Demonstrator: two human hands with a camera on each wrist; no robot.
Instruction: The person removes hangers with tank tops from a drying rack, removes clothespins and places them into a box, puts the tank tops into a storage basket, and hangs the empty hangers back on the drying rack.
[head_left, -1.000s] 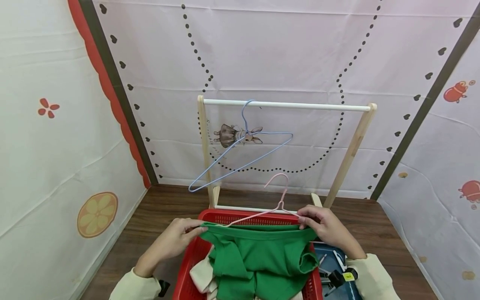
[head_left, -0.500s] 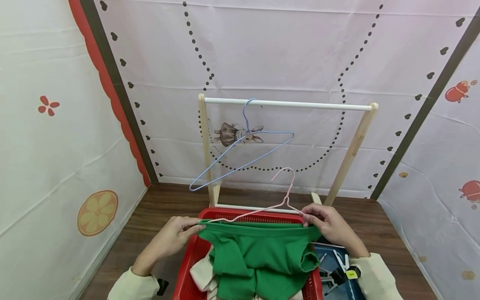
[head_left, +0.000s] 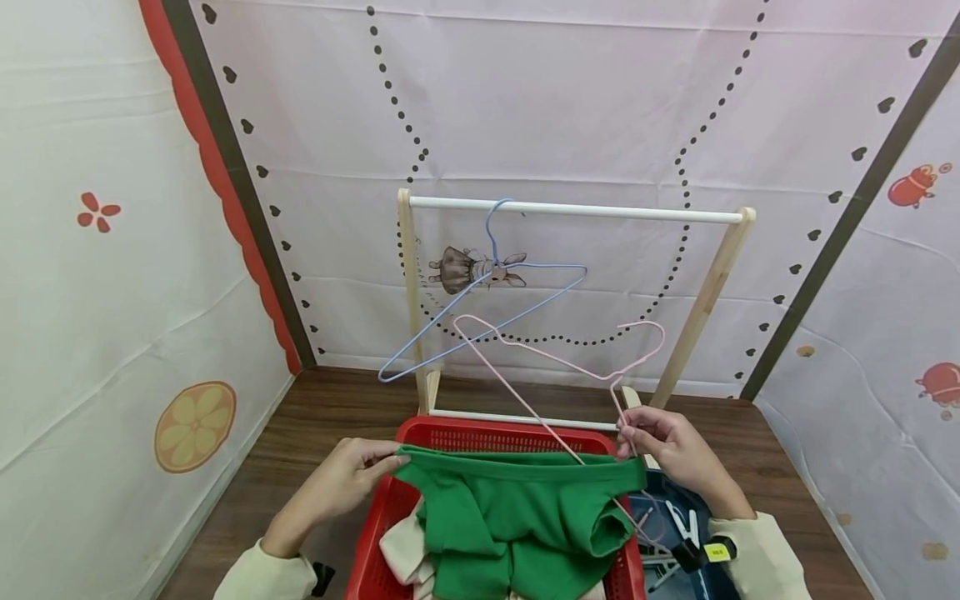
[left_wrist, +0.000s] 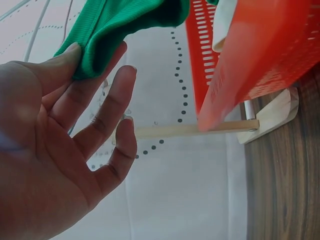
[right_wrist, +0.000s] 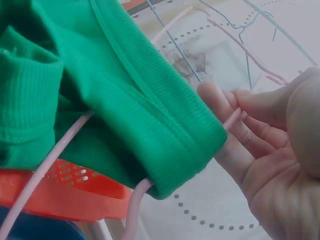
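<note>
A green garment [head_left: 517, 508] with a ribbed band along its top edge lies over a red basket [head_left: 633, 575]. My left hand [head_left: 347, 479] pinches the band's left corner between thumb and forefinger, the other fingers spread in the left wrist view. My right hand [head_left: 667, 446] pinches the wire of a pink hanger [head_left: 543, 354] just outside the band's right end. Tilted, the hanger has its left end raised and its hook at the upper right. In the right wrist view, its wire [right_wrist: 132, 207] runs inside the band and comes out below.
A blue hanger [head_left: 483, 337] hangs from the white bar [head_left: 600, 211] of a wooden rack behind the basket. Pale cloth [head_left: 405, 550] shows under the garment. To the basket's right stands a blue bin [head_left: 705, 575] with white hangers. A patterned sheet [head_left: 555, 108] covers the back.
The pink hanger has tilted, its left end coming out of the band and swinging up while its right end slides down through the band's right side. The left hand has hardly moved.
</note>
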